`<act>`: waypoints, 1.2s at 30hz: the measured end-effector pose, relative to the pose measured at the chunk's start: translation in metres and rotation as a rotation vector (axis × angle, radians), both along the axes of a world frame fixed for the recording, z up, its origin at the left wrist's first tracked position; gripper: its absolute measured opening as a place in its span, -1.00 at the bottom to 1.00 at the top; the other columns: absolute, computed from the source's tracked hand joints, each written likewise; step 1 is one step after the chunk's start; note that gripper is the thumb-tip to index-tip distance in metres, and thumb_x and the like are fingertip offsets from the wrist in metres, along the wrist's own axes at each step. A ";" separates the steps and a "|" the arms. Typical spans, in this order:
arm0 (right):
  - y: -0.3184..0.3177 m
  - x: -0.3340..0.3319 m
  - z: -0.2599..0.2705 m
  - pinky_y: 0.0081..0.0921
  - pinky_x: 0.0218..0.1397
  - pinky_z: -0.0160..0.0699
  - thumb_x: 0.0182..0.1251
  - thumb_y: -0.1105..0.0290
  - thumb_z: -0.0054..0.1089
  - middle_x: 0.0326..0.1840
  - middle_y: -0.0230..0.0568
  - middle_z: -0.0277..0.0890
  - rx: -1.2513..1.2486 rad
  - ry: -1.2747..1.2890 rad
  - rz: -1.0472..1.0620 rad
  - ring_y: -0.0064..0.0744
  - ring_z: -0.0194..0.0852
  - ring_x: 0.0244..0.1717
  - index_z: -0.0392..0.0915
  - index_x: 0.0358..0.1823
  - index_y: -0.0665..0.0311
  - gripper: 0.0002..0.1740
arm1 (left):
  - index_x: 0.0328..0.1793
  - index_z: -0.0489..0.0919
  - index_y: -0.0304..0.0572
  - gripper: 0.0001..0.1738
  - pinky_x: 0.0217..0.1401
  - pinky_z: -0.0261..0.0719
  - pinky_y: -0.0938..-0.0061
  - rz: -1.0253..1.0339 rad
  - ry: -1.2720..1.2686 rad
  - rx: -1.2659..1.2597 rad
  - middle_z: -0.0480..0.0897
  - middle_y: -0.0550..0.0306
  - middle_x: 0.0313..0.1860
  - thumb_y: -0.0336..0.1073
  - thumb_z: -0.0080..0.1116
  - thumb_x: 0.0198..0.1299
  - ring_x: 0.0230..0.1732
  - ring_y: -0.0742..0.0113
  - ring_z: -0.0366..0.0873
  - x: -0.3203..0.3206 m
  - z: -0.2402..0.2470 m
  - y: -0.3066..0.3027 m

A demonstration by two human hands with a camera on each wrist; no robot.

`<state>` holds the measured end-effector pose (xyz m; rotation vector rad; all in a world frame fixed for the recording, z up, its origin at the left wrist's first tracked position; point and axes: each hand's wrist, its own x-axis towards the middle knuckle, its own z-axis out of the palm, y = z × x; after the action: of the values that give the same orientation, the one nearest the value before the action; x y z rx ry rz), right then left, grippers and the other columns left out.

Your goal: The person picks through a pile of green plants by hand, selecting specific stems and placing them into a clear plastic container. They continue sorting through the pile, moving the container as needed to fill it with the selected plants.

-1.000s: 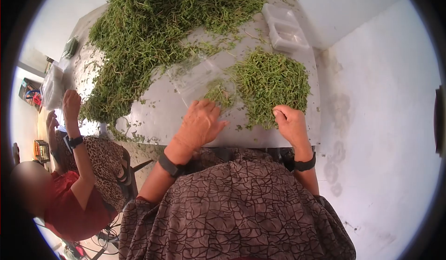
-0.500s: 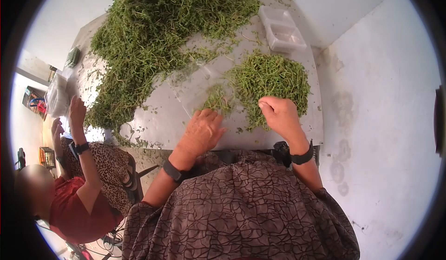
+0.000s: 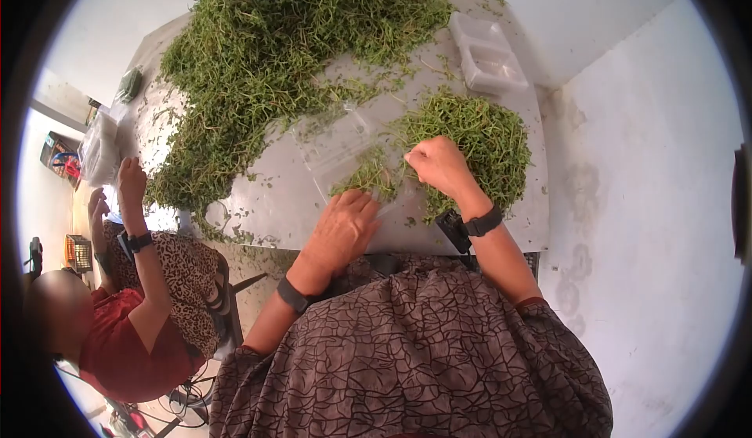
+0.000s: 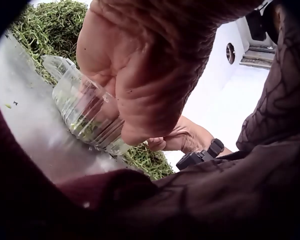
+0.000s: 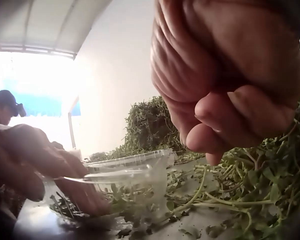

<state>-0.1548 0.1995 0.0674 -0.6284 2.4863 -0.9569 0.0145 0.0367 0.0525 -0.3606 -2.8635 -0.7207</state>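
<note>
In the head view my left hand [image 3: 341, 233] is at the near side of a clear plastic container [image 3: 333, 160]. Its fingers reach over the wall onto green sprigs [image 3: 371, 176] inside, while the thumb stays outside, so the hand grips that side. The left wrist view shows the ribbed container wall [image 4: 85, 107] against this hand. My right hand [image 3: 442, 164] is raised above the left side of a small heap of leafy stems [image 3: 489, 136]. In the right wrist view its fingers [image 5: 215, 117] are curled in, with nothing visible between them.
A large mound of greens [image 3: 258, 70] covers the far and left parts of the grey table [image 3: 266, 223]. White plastic trays [image 3: 489, 58] stand at the back right beside the wall. Another person in a red top [image 3: 125, 344] sits at the left, near stacked clear containers [image 3: 99, 152].
My right hand has moved left and farther in, from the small heap's near edge toward the container. The left hand has shifted slightly nearer to me, staying at the container.
</note>
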 end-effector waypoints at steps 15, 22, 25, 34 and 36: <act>0.003 -0.008 -0.026 -0.14 -0.45 0.40 0.07 0.33 0.19 -0.75 -0.06 0.35 -0.031 0.016 -0.129 -0.01 0.41 -0.64 0.48 -0.74 0.35 -0.69 | 0.03 0.57 -0.32 -0.64 0.30 0.46 0.19 0.008 -0.020 0.036 0.64 -0.09 0.07 -0.40 0.28 0.07 0.18 -0.04 0.51 0.001 0.003 -0.001; -0.017 0.000 -0.008 -0.13 -0.43 0.43 0.07 0.31 0.19 -0.69 0.00 0.40 0.119 0.045 -0.071 0.02 0.46 -0.60 0.51 -0.68 0.38 -0.70 | 0.02 0.57 -0.31 -0.65 0.31 0.46 0.20 0.008 -0.008 0.024 0.64 -0.09 0.06 -0.39 0.28 0.08 0.18 -0.03 0.51 0.001 0.000 -0.001; -0.022 -0.002 -0.026 -0.11 -0.38 0.48 0.07 0.31 0.19 -0.63 0.05 0.48 0.223 0.099 -0.033 0.09 0.52 -0.53 0.55 -0.63 0.39 -0.72 | 0.02 0.57 -0.30 -0.65 0.31 0.46 0.21 0.008 -0.010 0.030 0.64 -0.08 0.06 -0.38 0.27 0.09 0.19 -0.03 0.51 0.001 0.000 -0.001; -0.005 -0.005 -0.015 -0.15 -0.38 0.50 0.05 0.37 0.18 -0.61 0.03 0.52 0.079 0.244 -0.131 0.07 0.53 -0.51 0.59 -0.54 0.40 -0.80 | 0.03 0.58 -0.31 -0.64 0.29 0.47 0.21 0.019 -0.026 0.016 0.65 -0.07 0.06 -0.37 0.28 0.08 0.20 -0.02 0.51 0.001 0.001 0.000; 0.007 -0.009 -0.006 -0.26 -0.44 0.46 0.09 0.36 0.24 -0.65 -0.06 0.52 -0.199 0.058 -0.191 -0.16 0.51 -0.60 0.60 -0.53 0.40 -0.79 | 0.02 0.58 -0.31 -0.65 0.30 0.47 0.21 0.013 -0.010 0.009 0.65 -0.07 0.06 -0.36 0.28 0.09 0.20 -0.02 0.51 -0.001 -0.001 0.000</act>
<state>-0.1634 0.2065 0.0610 -0.4913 2.5576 -1.2861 0.0137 0.0365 0.0511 -0.3373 -2.8683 -0.7351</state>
